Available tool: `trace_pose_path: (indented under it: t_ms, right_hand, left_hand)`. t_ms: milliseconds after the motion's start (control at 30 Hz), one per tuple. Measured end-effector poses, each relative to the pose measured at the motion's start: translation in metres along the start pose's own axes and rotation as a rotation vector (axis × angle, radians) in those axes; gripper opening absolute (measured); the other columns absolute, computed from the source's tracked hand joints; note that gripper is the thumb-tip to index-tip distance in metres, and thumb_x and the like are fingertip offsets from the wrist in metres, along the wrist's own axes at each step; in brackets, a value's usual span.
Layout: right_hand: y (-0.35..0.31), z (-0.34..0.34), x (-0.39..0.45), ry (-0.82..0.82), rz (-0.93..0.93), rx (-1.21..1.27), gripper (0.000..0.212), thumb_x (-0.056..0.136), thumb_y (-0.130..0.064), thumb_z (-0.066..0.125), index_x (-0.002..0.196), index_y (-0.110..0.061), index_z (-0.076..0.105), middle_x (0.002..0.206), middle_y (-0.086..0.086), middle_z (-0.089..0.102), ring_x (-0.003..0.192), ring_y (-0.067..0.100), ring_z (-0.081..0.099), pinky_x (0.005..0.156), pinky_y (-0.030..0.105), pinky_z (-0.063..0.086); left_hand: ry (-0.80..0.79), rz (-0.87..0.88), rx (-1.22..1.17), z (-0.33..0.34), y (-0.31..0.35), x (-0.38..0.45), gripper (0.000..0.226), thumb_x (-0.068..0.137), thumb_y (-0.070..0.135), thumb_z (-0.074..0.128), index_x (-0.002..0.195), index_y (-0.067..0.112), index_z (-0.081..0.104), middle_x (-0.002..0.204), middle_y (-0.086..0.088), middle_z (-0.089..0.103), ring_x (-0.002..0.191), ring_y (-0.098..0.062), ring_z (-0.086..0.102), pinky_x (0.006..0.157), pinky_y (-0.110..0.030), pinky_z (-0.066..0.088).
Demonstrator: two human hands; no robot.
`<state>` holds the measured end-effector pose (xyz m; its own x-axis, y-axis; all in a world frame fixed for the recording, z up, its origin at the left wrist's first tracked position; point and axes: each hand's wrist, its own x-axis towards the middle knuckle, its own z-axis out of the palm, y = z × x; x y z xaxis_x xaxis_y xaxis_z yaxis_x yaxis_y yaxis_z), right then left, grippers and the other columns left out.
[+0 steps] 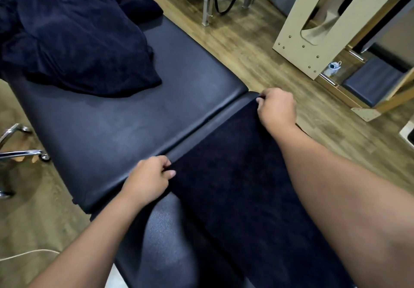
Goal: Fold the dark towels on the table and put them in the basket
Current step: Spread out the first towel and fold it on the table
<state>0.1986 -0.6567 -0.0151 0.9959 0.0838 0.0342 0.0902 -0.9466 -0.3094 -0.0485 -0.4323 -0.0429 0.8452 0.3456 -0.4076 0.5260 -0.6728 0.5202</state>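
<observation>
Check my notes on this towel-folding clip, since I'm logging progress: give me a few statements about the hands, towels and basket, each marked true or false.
1. Both hands pinch corners of the spread towel. True: the left hand and right hand each grip its far edge.
2. The towel pile lies on the floor. False: it sits on the padded table.
3. A basket stands beside the pile. False: no basket is in view.
4. The spread towel lies flat on the table. True.

Worn on the head, looked forward and steeply down, close over both forearms and the near end of the padded table [125, 113]; took in wood floor [251, 48] to the right; only one view, nothing shared
</observation>
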Motion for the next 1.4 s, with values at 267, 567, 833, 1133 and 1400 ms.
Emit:
trace_pose_path:
  t_ms: [267, 567, 833, 1133, 1400]
  right_hand:
    - [-0.016, 0.029, -0.087, -0.352, -0.19, 0.049, 0.06, 0.099, -0.033, 0.055, 0.154, -0.03, 0.031, 0.165, 0.005, 0.019, 0.154, 0.031, 0.005, 0.117, 0.069, 0.012]
    - [0.038, 0.044, -0.294, -0.357, -0.19, -0.183, 0.082, 0.088, -0.073, 0.04, 0.158, -0.036, 0.022, 0.169, 0.004, 0.012, 0.155, 0.037, 0.003, 0.111, 0.076, 0.014]
    - [0.115, -0.001, -0.366, -0.424, 0.315, -0.166, 0.091, 0.08, -0.089, 0.019, 0.151, -0.051, -0.022, 0.163, -0.001, -0.033, 0.145, 0.042, -0.034, 0.112, 0.074, -0.008]
    - [0.2, -0.043, -0.442, -0.312, 0.815, -0.075, 0.081, 0.084, -0.086, 0.022, 0.144, -0.061, -0.025, 0.162, -0.007, -0.034, 0.146, 0.042, -0.03, 0.106, 0.081, 0.005]
    - [0.239, -0.053, -0.483, -0.29, 0.855, -0.057, 0.08, 0.091, -0.077, 0.023, 0.149, -0.051, -0.025, 0.164, 0.005, -0.029, 0.149, 0.042, -0.025, 0.112, 0.075, 0.005]
  left_hand:
    - [0.129, 0.568, 0.524, 0.051, 0.037, -0.024, 0.058, 0.087, 0.048, 0.061, 0.138, 0.022, 0.052, 0.151, -0.012, 0.043, 0.133, -0.039, 0.045, 0.097, -0.052, 0.049]
    - [0.02, 0.58, 0.736, 0.064, 0.0, -0.005, 0.073, 0.098, 0.065, 0.014, 0.162, 0.03, 0.017, 0.169, -0.008, 0.015, 0.155, -0.034, 0.014, 0.121, -0.05, 0.026]
    - [0.066, 0.38, 0.866, 0.07, 0.062, -0.02, 0.075, 0.095, 0.033, 0.037, 0.161, 0.01, 0.012, 0.165, -0.028, 0.001, 0.153, -0.046, -0.002, 0.122, -0.058, 0.01]
    - [-0.3, 0.604, 0.971, 0.185, 0.171, -0.107, 0.09, 0.092, 0.075, 0.026, 0.156, 0.033, -0.021, 0.162, -0.019, -0.03, 0.146, -0.055, -0.022, 0.11, -0.078, 0.005]
    - [-0.558, 1.227, 0.962, 0.282, 0.267, -0.147, 0.064, 0.099, 0.07, 0.018, 0.153, 0.054, -0.014, 0.164, 0.008, -0.03, 0.149, -0.034, -0.031, 0.11, -0.079, -0.007]
